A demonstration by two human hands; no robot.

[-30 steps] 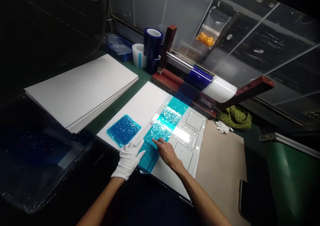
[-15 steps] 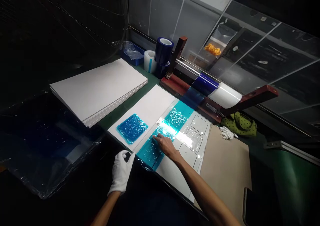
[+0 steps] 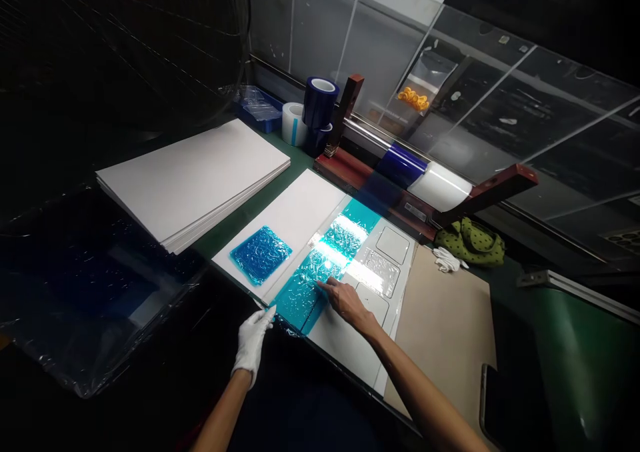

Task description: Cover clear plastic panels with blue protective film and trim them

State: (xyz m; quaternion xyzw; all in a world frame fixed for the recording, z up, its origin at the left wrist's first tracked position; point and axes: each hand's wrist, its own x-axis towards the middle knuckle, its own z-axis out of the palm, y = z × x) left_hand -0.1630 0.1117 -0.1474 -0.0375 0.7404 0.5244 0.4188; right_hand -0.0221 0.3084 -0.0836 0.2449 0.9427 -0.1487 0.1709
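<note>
My left hand (image 3: 253, 339), in a white glove, is at the table's front edge. Its fingers close on the near corner of a strip of shiny blue film (image 3: 295, 309). The film lies across a white sheet with outlined squares (image 3: 327, 349), its surface wrinkled and reflecting light. My bare right hand (image 3: 349, 303) rests over the strip's right side, index finger stretched out and touching the film, other fingers partly bent. Left of the strip, a crinkled blue square (image 3: 261, 255) lies on a white board (image 3: 310, 202).
Behind stands a red film holder (image 3: 345, 169) carrying a blue-and-white roll (image 3: 440, 184). Tape rolls (image 3: 320, 105) and a blue tray (image 3: 263, 115) are further left. A stack of white boards (image 3: 195, 179) lies left; a brown board (image 3: 445, 325), white glove (image 3: 447, 260) and green dotted cloth (image 3: 470, 242) lie right.
My left hand has moved right and up, closing its fingers on the film's near corner. My right hand has slid right and slightly nearer along the film.
</note>
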